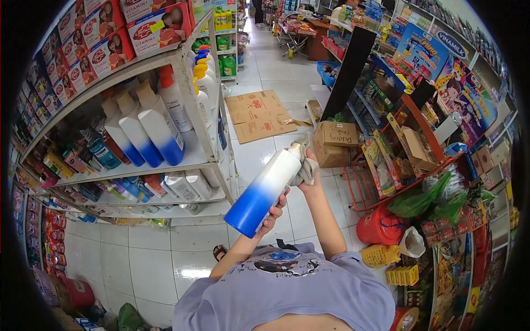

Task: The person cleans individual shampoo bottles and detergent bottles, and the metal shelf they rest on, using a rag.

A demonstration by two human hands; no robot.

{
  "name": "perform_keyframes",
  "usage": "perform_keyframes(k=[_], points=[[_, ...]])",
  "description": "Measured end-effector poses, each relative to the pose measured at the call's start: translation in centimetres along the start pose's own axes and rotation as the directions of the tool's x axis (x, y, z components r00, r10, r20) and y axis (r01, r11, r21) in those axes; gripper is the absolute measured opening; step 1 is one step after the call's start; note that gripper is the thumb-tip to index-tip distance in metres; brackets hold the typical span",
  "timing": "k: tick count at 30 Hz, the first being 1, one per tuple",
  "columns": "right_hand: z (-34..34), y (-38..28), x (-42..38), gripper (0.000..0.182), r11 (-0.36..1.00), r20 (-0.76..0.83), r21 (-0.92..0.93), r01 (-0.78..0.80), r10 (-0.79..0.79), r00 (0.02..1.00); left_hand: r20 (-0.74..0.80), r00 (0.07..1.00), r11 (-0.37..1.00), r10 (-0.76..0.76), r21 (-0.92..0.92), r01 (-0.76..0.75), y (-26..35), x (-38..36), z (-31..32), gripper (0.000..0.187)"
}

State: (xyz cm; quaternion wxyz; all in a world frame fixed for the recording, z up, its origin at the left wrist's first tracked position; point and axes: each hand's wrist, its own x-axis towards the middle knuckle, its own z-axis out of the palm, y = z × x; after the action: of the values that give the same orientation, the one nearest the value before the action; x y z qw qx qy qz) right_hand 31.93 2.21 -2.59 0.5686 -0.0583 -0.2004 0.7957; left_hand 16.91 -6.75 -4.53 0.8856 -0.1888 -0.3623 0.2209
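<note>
A large white and blue bottle (264, 190) is held tilted in front of my chest, its blue base toward the lower left. My left hand (274, 214) is wrapped round the lower part of the bottle from beneath. At the top end, my right hand (310, 168) holds a grey cloth (305, 170) against the bottle's neck and pale cap. Similar white and blue bottles (157, 128) stand on the shelf to the left.
The metal shelf (132, 186) on the left holds many bottles, with boxes on top. Flattened cardboard (258, 115) lies on the tiled floor ahead. Cardboard boxes (334, 144), a red rack (359, 190) and a red bucket (381, 226) stand on the right.
</note>
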Motion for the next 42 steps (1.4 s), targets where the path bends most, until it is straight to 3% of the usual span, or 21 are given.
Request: perform_keyframes(k=[4,6,8,10,12,13,14,15,16,18,20,22,25,27,28,30,34,36,37,39,42], points=[[0.0,1.4,-0.5,0.038,0.998,-0.217,-0.055,0.003,-0.015,0.976,-0.104,0.993,0.98,0.052,0.195,-0.031,0.8,-0.7,0.5,0.077],[0.7,1.9,-1.4,0.035,0.984,-0.361,-0.168,0.052,-0.11,0.926,-0.192,0.972,0.891,0.137,0.452,-0.036,0.5,-0.8,1.6,0.079],[1.1,2.4,-2.8,0.034,0.968,-0.37,-0.238,0.08,-0.166,0.914,-0.2,0.959,0.846,0.201,0.529,-0.067,2.2,-2.1,0.7,0.078],[2.5,2.2,-3.3,0.034,0.944,-0.375,-0.311,0.108,-0.226,0.899,-0.34,0.768,0.539,0.543,0.842,-0.009,4.9,-4.2,-0.9,0.075],[4.5,2.0,-3.6,0.042,0.747,-0.284,-0.635,0.197,-0.463,0.839,-0.356,0.7,0.499,0.62,0.866,-0.002,4.5,-4.3,-0.5,0.074],[2.7,1.6,-3.0,0.044,0.551,-0.136,-0.799,0.24,-0.555,0.82,-0.389,0.697,0.543,0.603,0.84,0.0,4.5,-4.2,-0.2,0.055],[3.0,1.2,-2.7,0.044,0.554,-0.14,-0.798,0.238,-0.553,0.821,-0.423,0.693,0.584,0.584,0.811,0.003,4.3,-4.2,0.2,0.039],[3.6,0.6,-2.3,0.044,0.229,0.06,-0.945,0.234,-0.58,0.812,-0.423,0.691,0.584,0.586,0.812,0.001,3.8,-4.1,0.8,0.039],[4.0,0.1,-1.7,0.044,-0.128,0.258,-0.966,0.225,-0.534,0.805,-0.432,0.682,0.568,0.591,0.823,0.03,3.1,-3.9,1.6,0.039],[4.1,-1.2,-0.4,0.041,-0.026,0.254,-0.961,0.274,-0.465,0.848,-0.442,0.671,0.552,0.595,0.832,0.058,2.3,-3.8,2.6,0.038],[4.0,-2.7,0.7,0.033,-0.04,0.223,-0.975,0.219,-0.192,0.956,-0.482,0.645,0.484,0.593,0.854,0.193,1.8,-3.9,3.1,0.039],[4.6,-3.3,1.3,0.027,-0.062,0.205,-0.978,0.198,-0.139,0.969,-0.5,0.651,0.487,0.572,0.845,0.221,1.0,-3.6,3.9,0.039],[4.2,-3.7,2.4,0.032,0.045,0.077,-0.996,0.077,-0.017,0.997,-0.511,0.567,0.422,0.647,0.858,0.292,0.5,-3.3,4.3,0.046],[5.2,-3.5,2.9,0.033,-0.102,-0.031,-0.995,-0.025,0.055,0.998,-0.503,0.584,0.377,0.637,0.864,0.334,-0.2,-2.6,5.0,0.048],[5.7,-3.3,3.0,0.033,-0.1,-0.031,-0.995,-0.025,0.057,0.998,-0.503,0.582,0.377,0.639,0.864,0.333,-0.3,-2.6,5.0,0.048],[6.7,-3.0,3.6,0.037,-0.363,0.047,-0.927,0.094,0.136,0.99,-0.465,0.602,0.298,0.649,0.884,0.361,-0.4,-2.5,5.2,0.056],[7.8,-3.0,4.9,0.04,-0.455,-0.044,-0.886,0.089,0.274,0.961,-0.461,0.591,0.302,0.662,0.886,0.352,-2.0,-1.4,6.3,0.062],[8.4,-3.0,5.4,0.043,-0.548,-0.166,-0.835,0.055,0.346,0.924,-0.427,0.64,0.158,0.639,0.887,0.434,-1.7,-1.4,5.9,0.063],[8.5,-2.9,5.6,0.043,-0.548,-0.167,-0.835,0.055,0.347,0.923,-0.427,0.639,0.159,0.64,0.887,0.434,-1.8,-1.4,5.8,0.063],[8.8,-2.8,6.2,0.039,-0.625,-0.201,-0.771,0.124,0.423,0.884,-0.358,0.644,0.003,0.676,0.875,0.483,-2.1,-1.3,5.8,0.064],[9.4,-2.3,6.4,0.039,-0.583,-0.161,-0.802,0.129,0.42,0.893,-0.332,0.651,-0.065,0.682,0.86,0.506,-2.6,-0.8,6.5,0.064]])
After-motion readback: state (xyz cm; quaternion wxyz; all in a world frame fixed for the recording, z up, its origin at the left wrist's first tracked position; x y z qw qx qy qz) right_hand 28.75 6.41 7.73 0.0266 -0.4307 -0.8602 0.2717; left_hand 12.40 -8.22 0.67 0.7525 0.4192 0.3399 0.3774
